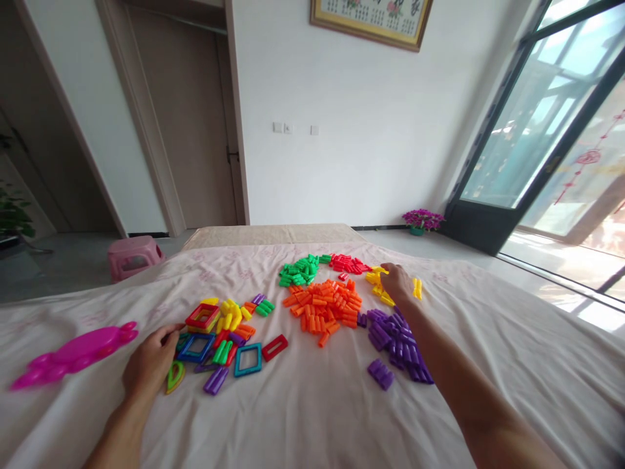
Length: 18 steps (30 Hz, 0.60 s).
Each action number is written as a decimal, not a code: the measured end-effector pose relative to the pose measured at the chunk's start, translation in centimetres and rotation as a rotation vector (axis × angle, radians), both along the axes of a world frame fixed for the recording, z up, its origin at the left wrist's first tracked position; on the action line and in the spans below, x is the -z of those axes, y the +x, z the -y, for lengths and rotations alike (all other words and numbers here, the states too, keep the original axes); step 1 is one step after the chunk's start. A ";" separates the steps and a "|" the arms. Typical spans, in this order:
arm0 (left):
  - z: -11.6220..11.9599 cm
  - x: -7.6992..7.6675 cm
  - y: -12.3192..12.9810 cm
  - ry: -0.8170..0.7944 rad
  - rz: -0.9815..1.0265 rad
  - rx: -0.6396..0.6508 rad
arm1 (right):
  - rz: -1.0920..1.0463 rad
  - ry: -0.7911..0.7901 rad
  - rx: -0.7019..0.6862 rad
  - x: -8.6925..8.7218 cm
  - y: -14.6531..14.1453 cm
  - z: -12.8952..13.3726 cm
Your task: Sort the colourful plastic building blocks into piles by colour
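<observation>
My left hand is at the left edge of a mixed pile, its fingers curled beside the stacked red and yellow square tiles. Whatever those fingers may hold is hidden. Around it lie a blue square frame, a green and yellow curved piece, yellow blocks and a teal square frame. Reaching far forward, my right hand is over a group of yellow plastic blocks, fingers closed on a yellow block at its tips. My right forearm partly covers the purple blocks.
Orange blocks form a heap mid-table, with green blocks and red blocks behind. A magenta plastic toy lies at the left on the wrinkled cloth. A pink stool stands on the floor beyond.
</observation>
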<state>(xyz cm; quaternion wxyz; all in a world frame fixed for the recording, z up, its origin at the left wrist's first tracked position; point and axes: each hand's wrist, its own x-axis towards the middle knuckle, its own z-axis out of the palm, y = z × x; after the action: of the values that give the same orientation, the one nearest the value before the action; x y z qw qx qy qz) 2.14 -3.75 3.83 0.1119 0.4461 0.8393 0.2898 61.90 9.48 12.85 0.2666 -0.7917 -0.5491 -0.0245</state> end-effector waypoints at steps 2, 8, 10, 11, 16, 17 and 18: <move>-0.1 0.2 -0.1 0.004 0.005 0.001 | -0.014 0.038 -0.124 -0.3 -2.9 0.4; 0.0 0.2 0.0 0.022 0.021 -0.001 | -0.055 0.116 -0.760 -0.3 -16.6 2.9; 0.2 -0.2 0.3 0.034 0.028 0.002 | -0.068 0.076 -0.920 0.3 -21.0 3.8; 0.3 -0.5 0.5 0.043 0.029 0.002 | -0.070 0.044 -0.976 0.7 -22.9 4.1; 0.6 -1.2 1.2 0.043 0.034 -0.006 | 0.034 -0.101 -1.090 2.7 -30.2 4.2; 0.6 -1.2 1.2 0.044 0.030 -0.008 | 0.066 -0.120 -1.079 3.0 -31.3 4.0; 0.6 -1.2 1.2 0.045 0.025 -0.007 | 0.099 -0.141 -1.063 3.2 -32.1 3.8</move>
<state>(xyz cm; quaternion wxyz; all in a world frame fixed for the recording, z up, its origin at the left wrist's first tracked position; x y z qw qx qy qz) 3.33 -4.37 5.03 0.1113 0.4418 0.8327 0.3146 29.76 5.69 9.61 0.1621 -0.4185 -0.8864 0.1133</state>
